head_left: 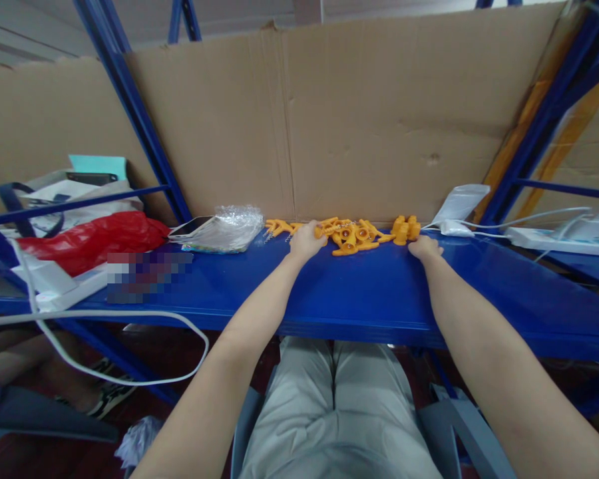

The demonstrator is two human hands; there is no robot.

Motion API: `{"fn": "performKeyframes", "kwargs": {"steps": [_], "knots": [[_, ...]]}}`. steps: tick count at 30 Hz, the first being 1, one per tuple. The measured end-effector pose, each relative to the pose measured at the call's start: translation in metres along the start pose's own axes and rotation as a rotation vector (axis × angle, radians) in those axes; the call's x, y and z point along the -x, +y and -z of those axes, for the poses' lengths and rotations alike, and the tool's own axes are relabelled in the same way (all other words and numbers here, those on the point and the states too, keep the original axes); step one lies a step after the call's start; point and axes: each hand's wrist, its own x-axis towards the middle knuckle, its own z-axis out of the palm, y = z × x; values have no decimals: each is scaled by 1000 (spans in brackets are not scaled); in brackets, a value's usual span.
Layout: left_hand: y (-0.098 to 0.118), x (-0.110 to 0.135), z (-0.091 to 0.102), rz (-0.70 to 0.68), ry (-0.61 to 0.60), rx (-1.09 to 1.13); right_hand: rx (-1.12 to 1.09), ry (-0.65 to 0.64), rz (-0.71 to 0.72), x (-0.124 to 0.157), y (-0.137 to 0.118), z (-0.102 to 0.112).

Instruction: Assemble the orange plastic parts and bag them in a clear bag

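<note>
My left hand [307, 242] is closed at the left side of a pile of orange plastic pieces [350, 238], with its fingers around one orange piece [321, 231]. Thin metal chains lie among the pile, and some of the pieces have round hollow openings. Farther left, more orange pieces [278, 227] with chains lie partly behind my left hand. My right hand [426, 247] has curled fingers and touches the near side of a small group of upright orange cylindrical pieces [406, 228]. Its fingertips are mostly hidden, so its hold is unclear.
Clear plastic bags [229, 229] and a phone [192, 227] lie left on the blue shelf [359, 293]. A red bag [104, 239] and power strip [74, 289] sit farther left. A white cable [144, 313] loops over the front edge. Cardboard [359, 120] stands behind; another power strip [564, 241] is right.
</note>
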Motion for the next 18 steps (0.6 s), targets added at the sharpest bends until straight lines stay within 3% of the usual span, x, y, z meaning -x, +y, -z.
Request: {"fn": "performKeyframes", "kwargs": {"steps": [3,5,8,10,12,18], "knots": [[-1,-1,-1,-12,-4,-9,-9,22,-70,3,-4,5],[-2,-2,-2,-28,-4,-6,-60,138,-16,4,-11,9],[-5,-3,-6,-72,6,31,-141,292,171,7,-29,16],[-6,-4,-8,-112,18,71,-198,298,364,11,-46,18],[-7,-5,-9,-142,34,108,-248,228,517,21,-65,18],[-6,-8,-9,-210,53,197,-320,-178,904,64,-109,6]]}}
